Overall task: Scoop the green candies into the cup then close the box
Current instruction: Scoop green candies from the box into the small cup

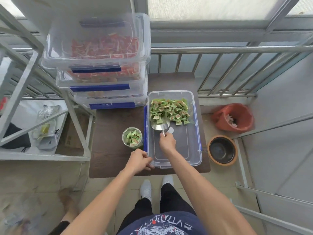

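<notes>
An open clear plastic box (196,133) sits on a dark table, with green wrapped candies (169,110) heaped at its far end. My right hand (167,141) is inside the box, shut on the handle of a metal scoop (160,125) whose mouth pushes into the near edge of the heap. My left hand (139,161) grips the box's near left corner. A clear cup (132,136) stands just left of the box, partly filled with green candies. The box's lid is not clearly visible; a blue strip shows along the box's left side.
Three stacked lidded boxes (101,65) with red candies stand at the table's far left. A metal shelf frame (42,133) is on the left. An orange bag (233,117) and a round pot (222,150) sit on the floor to the right. A railing runs behind.
</notes>
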`<state>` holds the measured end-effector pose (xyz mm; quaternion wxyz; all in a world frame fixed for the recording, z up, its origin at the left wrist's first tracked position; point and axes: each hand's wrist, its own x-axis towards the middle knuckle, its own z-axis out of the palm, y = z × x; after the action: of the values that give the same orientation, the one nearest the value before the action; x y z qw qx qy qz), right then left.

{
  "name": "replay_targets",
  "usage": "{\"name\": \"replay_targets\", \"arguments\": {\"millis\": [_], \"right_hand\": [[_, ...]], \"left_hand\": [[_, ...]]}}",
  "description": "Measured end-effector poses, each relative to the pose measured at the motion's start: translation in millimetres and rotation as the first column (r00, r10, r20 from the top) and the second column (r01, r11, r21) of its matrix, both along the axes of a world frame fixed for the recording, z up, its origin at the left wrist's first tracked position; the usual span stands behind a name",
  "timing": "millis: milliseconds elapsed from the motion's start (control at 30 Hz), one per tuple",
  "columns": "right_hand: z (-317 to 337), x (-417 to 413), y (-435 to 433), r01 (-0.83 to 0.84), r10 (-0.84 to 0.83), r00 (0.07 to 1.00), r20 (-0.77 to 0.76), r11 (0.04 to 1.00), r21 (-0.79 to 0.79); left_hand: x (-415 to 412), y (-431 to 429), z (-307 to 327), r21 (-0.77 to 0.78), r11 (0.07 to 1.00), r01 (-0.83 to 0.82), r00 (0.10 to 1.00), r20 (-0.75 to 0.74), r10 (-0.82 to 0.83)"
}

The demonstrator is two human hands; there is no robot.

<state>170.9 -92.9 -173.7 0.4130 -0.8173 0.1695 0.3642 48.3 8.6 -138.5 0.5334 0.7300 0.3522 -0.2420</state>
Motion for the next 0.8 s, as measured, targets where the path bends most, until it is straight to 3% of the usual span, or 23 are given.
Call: {"name": "replay_targets", "arguments": {"millis": [367,800], "right_hand": [[-47,24,16,0.171,-0.147,0.981,-0.126,0.965,0.201],[13,-3,-44,0.158,-0.148,0.987,-0.056,0.914,0.373]], "left_hand": [[6,4,-10,0.05,0.993,0.11,0.993,-0.044,-0.108],[9,7,-1,0.011,0.981,0.195,0.978,-0.077,-0.194]]}}
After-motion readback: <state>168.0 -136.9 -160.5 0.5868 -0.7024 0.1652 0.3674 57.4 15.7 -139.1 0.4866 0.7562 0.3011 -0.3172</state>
